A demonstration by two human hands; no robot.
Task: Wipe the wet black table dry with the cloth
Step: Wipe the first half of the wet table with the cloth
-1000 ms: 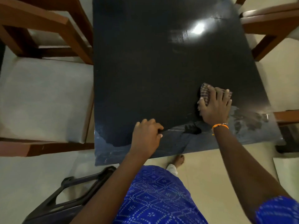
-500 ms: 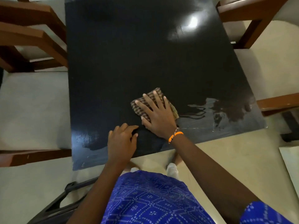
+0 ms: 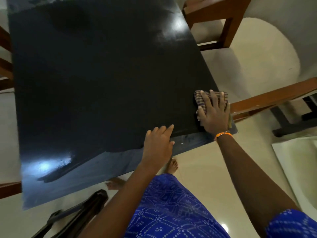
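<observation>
Pressing flat on checked cloth [image 3: 202, 98] with right hand [image 3: 214, 115], fingers spread wide, at right edge of black desk [image 3: 103, 74] near its front corner. Cloth partly overhanging that edge. Left hand [image 3: 158, 145] resting on desk's front edge just left of cloth, fingers loosely extended, holding nothing. Wet sheen along desk's front strip, brightest toward front left corner. Orange band [image 3: 223, 134] on right wrist. Wooden chair [image 3: 267, 100] just right of desk.
</observation>
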